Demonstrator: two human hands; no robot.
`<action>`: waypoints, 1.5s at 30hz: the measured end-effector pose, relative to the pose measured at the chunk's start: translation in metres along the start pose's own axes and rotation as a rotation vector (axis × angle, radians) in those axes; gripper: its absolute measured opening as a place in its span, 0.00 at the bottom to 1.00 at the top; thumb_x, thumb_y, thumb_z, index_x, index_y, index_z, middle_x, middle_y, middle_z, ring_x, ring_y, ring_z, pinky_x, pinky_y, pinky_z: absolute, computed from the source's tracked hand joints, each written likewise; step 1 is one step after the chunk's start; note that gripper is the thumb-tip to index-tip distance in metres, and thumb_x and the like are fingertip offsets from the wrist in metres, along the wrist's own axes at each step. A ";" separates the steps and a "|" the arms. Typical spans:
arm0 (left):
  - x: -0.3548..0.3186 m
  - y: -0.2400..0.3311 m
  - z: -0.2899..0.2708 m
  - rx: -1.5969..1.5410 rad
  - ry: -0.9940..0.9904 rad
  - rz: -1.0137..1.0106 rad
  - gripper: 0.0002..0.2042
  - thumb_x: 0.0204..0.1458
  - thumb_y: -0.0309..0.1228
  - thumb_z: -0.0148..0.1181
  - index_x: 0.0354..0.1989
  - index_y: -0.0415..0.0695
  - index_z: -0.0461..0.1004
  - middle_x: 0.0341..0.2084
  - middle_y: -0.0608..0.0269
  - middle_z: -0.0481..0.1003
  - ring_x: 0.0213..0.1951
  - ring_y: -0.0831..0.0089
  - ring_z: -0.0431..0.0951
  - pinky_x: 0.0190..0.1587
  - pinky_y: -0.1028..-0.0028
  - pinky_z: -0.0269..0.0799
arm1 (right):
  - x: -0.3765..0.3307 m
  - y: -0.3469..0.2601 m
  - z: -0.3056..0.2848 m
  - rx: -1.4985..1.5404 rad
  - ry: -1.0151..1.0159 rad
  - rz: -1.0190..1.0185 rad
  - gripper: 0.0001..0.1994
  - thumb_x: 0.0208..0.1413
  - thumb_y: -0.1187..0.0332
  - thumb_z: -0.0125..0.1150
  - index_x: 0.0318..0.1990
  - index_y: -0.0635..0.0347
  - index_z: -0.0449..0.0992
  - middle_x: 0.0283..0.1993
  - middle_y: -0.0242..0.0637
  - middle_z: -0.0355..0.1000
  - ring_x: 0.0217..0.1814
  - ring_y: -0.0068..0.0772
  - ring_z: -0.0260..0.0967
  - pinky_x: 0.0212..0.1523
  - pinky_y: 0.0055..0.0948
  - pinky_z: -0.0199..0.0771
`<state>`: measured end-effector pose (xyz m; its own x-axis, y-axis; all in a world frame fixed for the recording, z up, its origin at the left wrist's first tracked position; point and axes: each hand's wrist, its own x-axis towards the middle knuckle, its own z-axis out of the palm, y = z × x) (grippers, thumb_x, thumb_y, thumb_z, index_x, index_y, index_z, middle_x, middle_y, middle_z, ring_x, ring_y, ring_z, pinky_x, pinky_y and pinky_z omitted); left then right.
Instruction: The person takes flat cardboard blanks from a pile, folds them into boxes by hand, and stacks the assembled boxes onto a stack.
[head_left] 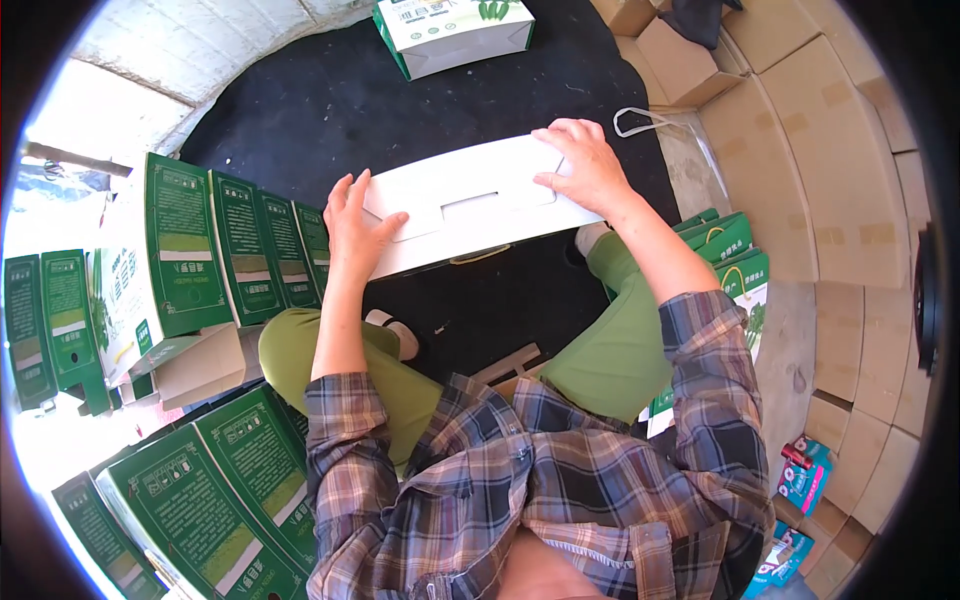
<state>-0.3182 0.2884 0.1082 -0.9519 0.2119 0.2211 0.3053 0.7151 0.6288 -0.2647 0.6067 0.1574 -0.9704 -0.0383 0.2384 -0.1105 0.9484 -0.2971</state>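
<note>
A white carton lies across my lap with a slotted, flapped panel facing up. A yellow cord handle shows at its near lower edge. My left hand grips the carton's left end, thumb on the white panel and fingers at the far edge. At the far right corner, my right hand is closed around the edge, its thumb resting on the panel. The carton's underside and what lies inside it are hidden.
A green-and-white printed carton stands on the black mat ahead. Green cartons are stacked at left, with more green cartons nearer me. Brown cardboard boxes line the right. Green gift boxes stand beside my right knee.
</note>
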 end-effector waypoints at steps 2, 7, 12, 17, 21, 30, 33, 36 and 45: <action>0.000 0.014 -0.001 0.008 -0.049 -0.084 0.36 0.34 0.33 0.72 0.58 0.48 0.65 0.55 0.54 0.60 0.58 0.54 0.58 0.58 0.61 0.62 | -0.003 -0.002 -0.001 -0.048 -0.005 0.031 0.29 0.39 0.61 0.69 0.53 0.51 0.71 0.55 0.35 0.64 0.59 0.44 0.57 0.60 0.37 0.59; -0.003 0.023 0.002 0.164 -0.015 -0.089 0.34 0.31 0.33 0.74 0.52 0.48 0.68 0.51 0.56 0.63 0.55 0.54 0.60 0.52 0.61 0.68 | -0.003 -0.011 -0.001 -0.180 -0.015 0.030 0.30 0.33 0.59 0.74 0.49 0.53 0.71 0.48 0.38 0.63 0.53 0.41 0.59 0.52 0.37 0.64; -0.005 0.024 0.007 0.225 0.035 -0.084 0.32 0.29 0.33 0.75 0.49 0.47 0.69 0.50 0.57 0.63 0.54 0.53 0.60 0.50 0.60 0.69 | -0.004 -0.012 0.006 -0.206 0.024 0.017 0.27 0.34 0.58 0.74 0.45 0.53 0.72 0.46 0.37 0.63 0.52 0.40 0.58 0.49 0.37 0.64; -0.003 0.006 0.009 0.156 0.092 -0.055 0.23 0.37 0.36 0.71 0.45 0.47 0.73 0.46 0.56 0.67 0.52 0.55 0.62 0.47 0.62 0.69 | -0.003 0.006 0.007 -0.169 0.092 -0.049 0.21 0.40 0.59 0.70 0.43 0.55 0.74 0.39 0.35 0.65 0.45 0.35 0.64 0.44 0.34 0.67; 0.013 -0.051 0.022 -0.700 0.152 -0.541 0.22 0.51 0.48 0.58 0.39 0.39 0.73 0.27 0.63 0.72 0.29 0.72 0.72 0.34 0.73 0.69 | -0.009 0.071 0.017 0.743 0.129 0.619 0.16 0.57 0.55 0.52 0.40 0.59 0.74 0.26 0.34 0.69 0.26 0.30 0.68 0.29 0.32 0.72; -0.012 -0.119 0.066 -0.665 -0.594 -0.859 0.30 0.52 0.52 0.55 0.46 0.31 0.73 0.43 0.51 0.75 0.43 0.69 0.72 0.47 0.72 0.65 | -0.055 0.085 0.052 0.997 -0.545 0.981 0.29 0.59 0.44 0.47 0.46 0.67 0.74 0.45 0.44 0.73 0.45 0.35 0.71 0.46 0.37 0.70; -0.019 -0.099 0.058 -0.547 -0.431 -0.718 0.31 0.52 0.43 0.59 0.57 0.30 0.62 0.48 0.49 0.70 0.44 0.66 0.73 0.51 0.69 0.65 | -0.047 0.079 0.036 1.049 -0.483 0.950 0.28 0.61 0.46 0.45 0.47 0.67 0.74 0.45 0.41 0.74 0.44 0.30 0.71 0.47 0.31 0.69; -0.022 -0.069 0.040 -0.874 -0.220 -0.725 0.33 0.52 0.37 0.61 0.61 0.31 0.56 0.52 0.49 0.68 0.50 0.66 0.72 0.48 0.65 0.70 | -0.033 0.065 0.018 1.202 -0.258 0.763 0.25 0.61 0.47 0.44 0.46 0.62 0.73 0.41 0.35 0.73 0.40 0.26 0.70 0.41 0.27 0.69; -0.018 -0.050 0.030 -1.139 -0.088 -0.937 0.20 0.57 0.50 0.48 0.47 0.49 0.71 0.38 0.65 0.74 0.42 0.67 0.72 0.45 0.53 0.66 | -0.029 0.064 0.005 1.004 -0.089 0.938 0.19 0.59 0.52 0.49 0.51 0.54 0.70 0.39 0.34 0.72 0.41 0.30 0.70 0.40 0.41 0.71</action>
<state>-0.3174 0.2689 0.0509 -0.7944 0.0467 -0.6056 -0.5927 -0.2770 0.7562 -0.2449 0.6671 0.1269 -0.7731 0.4279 -0.4681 0.5176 -0.0009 -0.8556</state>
